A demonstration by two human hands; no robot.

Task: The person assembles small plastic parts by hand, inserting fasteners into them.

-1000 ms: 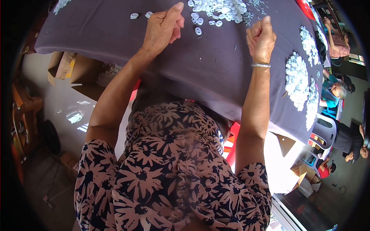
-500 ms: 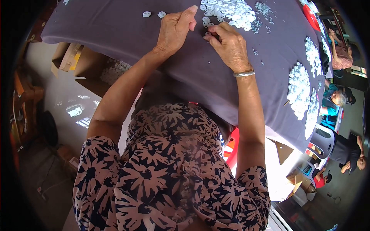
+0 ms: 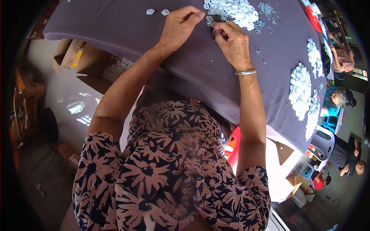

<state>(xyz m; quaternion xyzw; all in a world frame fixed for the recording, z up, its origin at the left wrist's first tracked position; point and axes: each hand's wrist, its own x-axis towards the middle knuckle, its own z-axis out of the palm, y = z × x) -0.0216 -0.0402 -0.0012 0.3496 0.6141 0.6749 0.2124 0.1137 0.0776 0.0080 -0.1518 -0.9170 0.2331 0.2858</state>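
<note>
My left hand is over the dark tablecloth, thumb and forefinger pinched together; what they hold, if anything, is too small to make out. To its right, my right hand, with a silver bangle at the wrist, pinches a small white plastic piece between thumb and fingers. A few similar loose pieces lie just beyond those fingertips. Farther off spreads a heap of white plastic pieces, with small grey metal pins scattered at its right. Two white pieces sit apart, left of my left hand.
More white heaps lie along the table's right side, near a red tray. Below the left table edge stands an open cardboard box holding white pieces. Several people and a grey chair are off to the right.
My left hand has turned, its thumb and forefinger now pointing right toward the loose pieces. My right hand has shifted slightly right and nearer, still pinching the white plastic piece.
</note>
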